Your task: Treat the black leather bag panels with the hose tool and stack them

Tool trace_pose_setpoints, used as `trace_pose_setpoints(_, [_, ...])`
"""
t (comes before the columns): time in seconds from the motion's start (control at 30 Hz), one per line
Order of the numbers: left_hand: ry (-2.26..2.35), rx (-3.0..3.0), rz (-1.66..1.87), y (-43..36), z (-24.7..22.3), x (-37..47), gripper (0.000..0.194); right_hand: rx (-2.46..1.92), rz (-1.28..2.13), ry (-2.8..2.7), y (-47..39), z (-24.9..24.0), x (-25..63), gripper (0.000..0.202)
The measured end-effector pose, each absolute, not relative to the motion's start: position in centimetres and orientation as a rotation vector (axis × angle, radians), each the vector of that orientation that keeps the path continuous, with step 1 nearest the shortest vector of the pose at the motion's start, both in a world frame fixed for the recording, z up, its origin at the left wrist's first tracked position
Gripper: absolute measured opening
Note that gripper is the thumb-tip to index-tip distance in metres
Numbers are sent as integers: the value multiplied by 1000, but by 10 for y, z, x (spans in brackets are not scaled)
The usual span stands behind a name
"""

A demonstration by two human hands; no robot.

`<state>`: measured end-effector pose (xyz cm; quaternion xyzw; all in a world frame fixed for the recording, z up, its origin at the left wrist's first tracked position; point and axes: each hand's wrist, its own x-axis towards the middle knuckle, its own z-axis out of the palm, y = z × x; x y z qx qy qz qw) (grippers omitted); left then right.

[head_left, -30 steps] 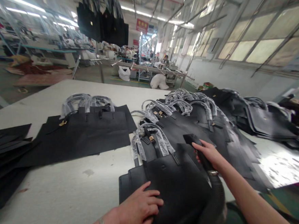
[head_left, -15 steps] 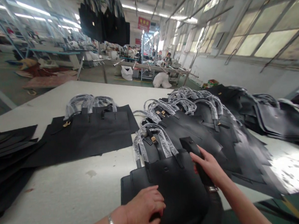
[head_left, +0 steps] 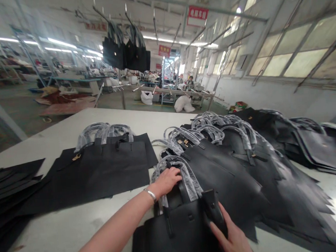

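Note:
A black handbag (head_left: 184,232) lies in front of me, its two handles (head_left: 190,178) wrapped in clear plastic. My left hand (head_left: 167,179), with a silver bangle at the wrist, reaches between the handles. Its fingers are curled on the black strap (head_left: 168,164) there; the fingertips and the strap's buckle are hidden. At the bag's right edge my right hand (head_left: 231,234) is closed round an upright, stiff black piece (head_left: 212,205) with a small stud near its top. Whether this piece belongs to the bag I cannot tell.
Overlapping black bags (head_left: 222,168) with plastic-wrapped handles cover the table's right side, and more bags (head_left: 324,142) lie beyond them. Another flat bag (head_left: 110,164) lies left, beside stacked black panels (head_left: 11,187). Bags (head_left: 125,52) hang from a rack past the white table (head_left: 144,114).
My left hand has moved up and forward from the bag's front to the strap between the handles. My right hand still grips the black piece, now lower in view. The camera has tilted up.

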<state>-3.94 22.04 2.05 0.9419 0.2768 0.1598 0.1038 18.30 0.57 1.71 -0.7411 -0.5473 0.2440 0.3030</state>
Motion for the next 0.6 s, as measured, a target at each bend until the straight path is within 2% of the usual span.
trace_pose_setpoints(0.13, [634,2912,393,228,42,-38,14,-1961,635,-1488,7,11,185,73])
trace_pose_setpoints(0.27, [384,3025,344,210,83,-42,17,-2013,636,-1469,4,18,181,69])
trace_pose_setpoints(0.37, [545,2916,148,177,98,-50,17,-2035,639,-1435,2,25,177,70])
trace_pose_setpoints(0.47, [825,2441,74,131,85,-59,23,-2006,678,-1381,2,33,173,70])
trace_pose_setpoints(0.6, [818,1521,230,69,49,-62,32,-1958,851,-1268,-3,51,171,75])
